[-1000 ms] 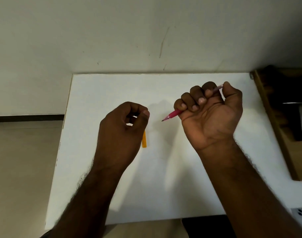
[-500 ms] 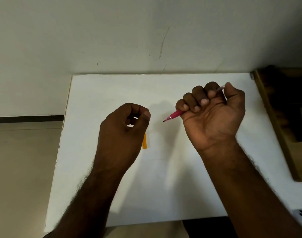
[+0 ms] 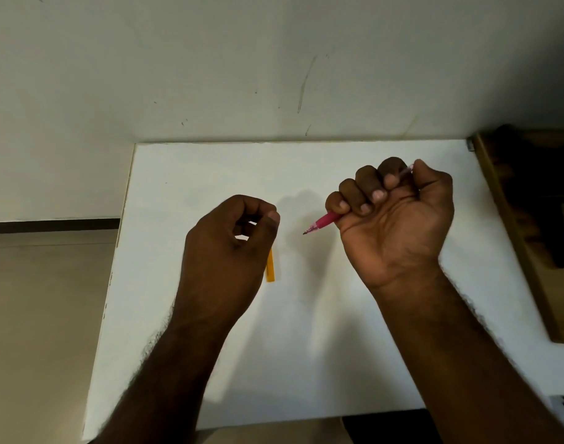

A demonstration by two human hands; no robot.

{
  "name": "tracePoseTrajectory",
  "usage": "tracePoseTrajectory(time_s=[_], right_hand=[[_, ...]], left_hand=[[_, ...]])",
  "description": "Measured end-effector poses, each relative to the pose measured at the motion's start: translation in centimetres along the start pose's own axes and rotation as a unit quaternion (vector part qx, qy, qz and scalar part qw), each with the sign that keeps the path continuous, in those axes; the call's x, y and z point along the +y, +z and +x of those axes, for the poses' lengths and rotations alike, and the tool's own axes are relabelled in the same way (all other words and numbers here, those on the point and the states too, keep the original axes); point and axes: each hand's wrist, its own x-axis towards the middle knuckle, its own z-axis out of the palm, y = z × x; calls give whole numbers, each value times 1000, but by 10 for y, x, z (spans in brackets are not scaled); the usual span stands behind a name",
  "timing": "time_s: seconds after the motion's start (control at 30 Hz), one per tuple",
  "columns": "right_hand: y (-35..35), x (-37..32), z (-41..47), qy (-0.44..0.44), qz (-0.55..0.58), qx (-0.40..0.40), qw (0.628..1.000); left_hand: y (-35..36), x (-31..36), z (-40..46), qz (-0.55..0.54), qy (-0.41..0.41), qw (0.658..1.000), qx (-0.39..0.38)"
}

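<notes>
Right hand [image 3: 392, 225] fists the pink pen [image 3: 322, 222], tip toward eight o'clock; left hand [image 3: 229, 248] curled, its hold on the orange stick [image 3: 270, 267] unclear

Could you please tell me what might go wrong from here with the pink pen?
The right hand grips the pink pen in a fist, its bare tip aimed at the left hand; closing in could poke or ink it. The tip could also streak the white table. The orange piece, half hidden by the left hand, could get knocked.
</notes>
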Motion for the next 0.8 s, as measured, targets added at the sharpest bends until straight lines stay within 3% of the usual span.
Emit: tracePoseTrajectory(time_s=[0.1,0.17,0.33,0.5,0.63,0.8], right_hand=[[2,0,0,4,-11,-6,1000],[3,0,0,7,-16,-6,1000],[3,0,2,2,-30,20,999],[2,2,1,6,-25,20,999],[2,2,0,6,-12,6,1000],[3,2,0,-3,-13,8,1000]], left_hand=[[-1,0,1,-14,-11,1000,-6],[-2,0,3,-95,-70,993,-27],[-13,-2,10,-343,-220,911,-63],[-14,-2,12,-421,-256,869,-45],[-14,0,11,-410,-241,879,-32],[-14,0,12,-247,-164,955,4]])
